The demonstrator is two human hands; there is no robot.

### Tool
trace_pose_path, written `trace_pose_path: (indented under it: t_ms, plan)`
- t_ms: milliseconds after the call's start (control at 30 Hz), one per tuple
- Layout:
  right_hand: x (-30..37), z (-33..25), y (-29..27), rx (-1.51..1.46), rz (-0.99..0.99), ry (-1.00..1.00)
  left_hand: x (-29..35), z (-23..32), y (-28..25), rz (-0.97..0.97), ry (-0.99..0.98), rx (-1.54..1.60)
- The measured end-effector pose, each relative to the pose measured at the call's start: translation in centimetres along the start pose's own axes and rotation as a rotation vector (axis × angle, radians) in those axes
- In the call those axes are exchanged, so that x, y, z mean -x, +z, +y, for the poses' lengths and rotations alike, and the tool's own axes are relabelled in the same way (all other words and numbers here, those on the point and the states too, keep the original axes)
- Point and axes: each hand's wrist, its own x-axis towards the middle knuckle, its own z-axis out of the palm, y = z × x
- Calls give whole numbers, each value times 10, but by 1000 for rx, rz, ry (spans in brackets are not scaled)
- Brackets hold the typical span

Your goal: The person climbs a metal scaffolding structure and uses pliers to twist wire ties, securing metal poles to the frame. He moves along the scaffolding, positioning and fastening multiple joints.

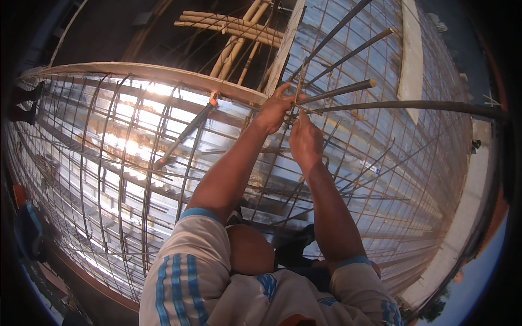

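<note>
My left hand is at the corner of the steel mesh, its fingers curled round a thin rusty steel rod. Just right of it, my right hand is closed with its fingertips pointing up at the same joint. Whatever is pinched in it is too small to make out. Thick rebars rise from this joint and fan out to the right. Both hands nearly touch where the bars cross.
Rebar mesh spreads over shiny sheet decking on both sides. A wooden board edge borders a dark opening with bamboo poles. A dark bar with an orange end lies on the mesh. Another person's foot shows at far left.
</note>
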Motion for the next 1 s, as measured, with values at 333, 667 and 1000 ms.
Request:
trace_pose_path:
  t_ms: [333, 667, 1000]
  plan:
    - [3, 6, 16, -216, 228, -42, 3, 0, -12, 167, 64, -325]
    - [3, -8, 35, -205, 255, -91, 34, 20, 5, 154, 297, -1111]
    - [-6, -18, 18, 38, 240, -61, 39, 41, 7, 106, -359, -274]
